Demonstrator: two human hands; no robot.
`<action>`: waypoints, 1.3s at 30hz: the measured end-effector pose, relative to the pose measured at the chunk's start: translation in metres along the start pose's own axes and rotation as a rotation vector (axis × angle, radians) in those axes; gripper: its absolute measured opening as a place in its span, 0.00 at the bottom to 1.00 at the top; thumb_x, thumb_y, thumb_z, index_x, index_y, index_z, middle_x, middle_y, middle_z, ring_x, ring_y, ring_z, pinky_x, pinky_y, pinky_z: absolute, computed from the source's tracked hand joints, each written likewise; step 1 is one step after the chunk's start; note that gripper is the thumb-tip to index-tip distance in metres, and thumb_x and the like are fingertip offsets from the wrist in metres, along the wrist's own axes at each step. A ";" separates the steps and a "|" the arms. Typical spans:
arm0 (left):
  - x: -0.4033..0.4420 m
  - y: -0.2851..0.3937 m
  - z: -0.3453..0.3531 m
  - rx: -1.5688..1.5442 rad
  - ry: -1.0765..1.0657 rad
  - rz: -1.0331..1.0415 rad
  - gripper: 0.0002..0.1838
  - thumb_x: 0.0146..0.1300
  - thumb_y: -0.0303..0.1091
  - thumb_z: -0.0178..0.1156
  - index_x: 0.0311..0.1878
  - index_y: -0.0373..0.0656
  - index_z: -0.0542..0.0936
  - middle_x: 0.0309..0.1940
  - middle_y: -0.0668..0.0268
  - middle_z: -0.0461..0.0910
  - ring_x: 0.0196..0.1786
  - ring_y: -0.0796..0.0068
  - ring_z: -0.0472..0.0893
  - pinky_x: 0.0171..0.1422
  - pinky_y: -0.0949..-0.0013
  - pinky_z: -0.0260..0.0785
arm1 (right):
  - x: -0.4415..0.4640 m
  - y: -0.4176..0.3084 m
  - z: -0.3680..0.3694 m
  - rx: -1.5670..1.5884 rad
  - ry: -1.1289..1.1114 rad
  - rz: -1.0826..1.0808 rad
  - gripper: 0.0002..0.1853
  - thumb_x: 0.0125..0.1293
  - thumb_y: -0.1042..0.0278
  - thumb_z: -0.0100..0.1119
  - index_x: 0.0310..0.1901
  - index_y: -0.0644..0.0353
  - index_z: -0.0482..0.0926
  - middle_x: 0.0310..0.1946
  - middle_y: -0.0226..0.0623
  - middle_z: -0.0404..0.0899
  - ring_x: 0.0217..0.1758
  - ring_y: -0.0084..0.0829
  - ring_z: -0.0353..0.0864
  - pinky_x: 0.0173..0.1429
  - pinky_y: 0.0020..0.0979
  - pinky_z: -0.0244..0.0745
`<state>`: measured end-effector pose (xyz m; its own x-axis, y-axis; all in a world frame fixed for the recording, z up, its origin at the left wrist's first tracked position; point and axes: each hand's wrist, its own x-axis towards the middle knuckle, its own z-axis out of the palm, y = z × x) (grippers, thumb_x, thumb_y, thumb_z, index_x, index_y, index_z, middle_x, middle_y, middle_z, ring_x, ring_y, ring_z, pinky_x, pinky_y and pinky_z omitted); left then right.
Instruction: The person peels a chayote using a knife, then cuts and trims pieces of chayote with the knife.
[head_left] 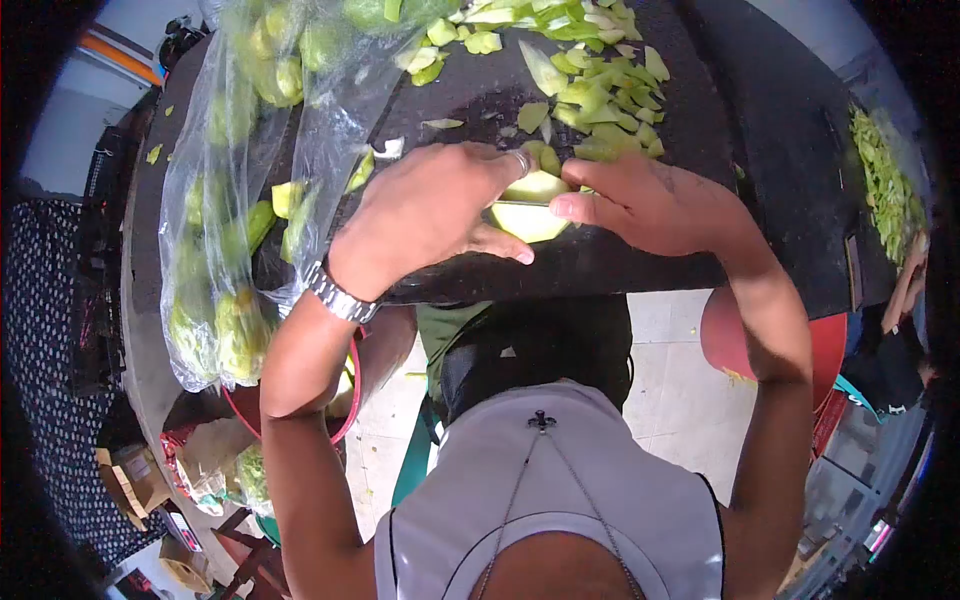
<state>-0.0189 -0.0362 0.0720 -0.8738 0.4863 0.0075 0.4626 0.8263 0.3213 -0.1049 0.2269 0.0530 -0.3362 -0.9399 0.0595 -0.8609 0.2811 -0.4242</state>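
My left hand (pixel 435 205), with a watch at the wrist and a ring, is wrapped round a pale green, firm-fleshed vegetable or fruit (pixel 532 222) on the dark table. A thin blade, seemingly of a knife (pixel 525 204), shows edge-on as a narrow line across the piece, with pale flesh on both sides of it. My right hand (pixel 650 205) is closed at the right end of that blade, its thumb against the piece. Its grip on the handle is hidden. Just beyond both hands lie many cut green pieces (pixel 600 100).
Clear plastic bags (pixel 215 230) of whole green produce cover the table's left side. More cut pieces (pixel 885 185) lie at the far right, by another person's hand (pixel 908 285). Below the table edge stand a red tub (pixel 735 335) on the right and a pink-rimmed container (pixel 352 405) on the left.
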 end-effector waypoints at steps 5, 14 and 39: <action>0.016 0.007 0.032 -0.185 0.096 0.082 0.43 0.52 0.64 0.75 0.62 0.41 0.78 0.52 0.50 0.84 0.54 0.43 0.84 0.57 0.50 0.79 | -0.014 -0.004 -0.013 0.098 -0.172 0.164 0.17 0.83 0.51 0.49 0.53 0.56 0.80 0.42 0.52 0.83 0.40 0.56 0.84 0.45 0.46 0.81; 0.040 0.002 0.049 -0.092 0.158 0.191 0.42 0.51 0.63 0.76 0.60 0.41 0.80 0.59 0.52 0.83 0.66 0.48 0.80 0.68 0.51 0.76 | -0.034 0.012 0.007 -0.092 0.069 0.073 0.18 0.82 0.48 0.49 0.56 0.52 0.82 0.31 0.45 0.82 0.31 0.45 0.83 0.35 0.40 0.82; 0.037 0.044 0.094 0.006 0.566 -0.074 0.31 0.71 0.59 0.62 0.67 0.46 0.81 0.70 0.56 0.77 0.78 0.44 0.67 0.83 0.28 0.37 | -0.037 0.001 0.034 -0.075 0.072 0.266 0.22 0.81 0.52 0.51 0.52 0.66 0.80 0.37 0.42 0.78 0.26 0.32 0.81 0.27 0.37 0.78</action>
<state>-0.0170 0.0451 -0.0030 -0.8474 0.2004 0.4917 0.3966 0.8546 0.3351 -0.0806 0.2550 0.0191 -0.5783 -0.8156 0.0201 -0.7635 0.5323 -0.3656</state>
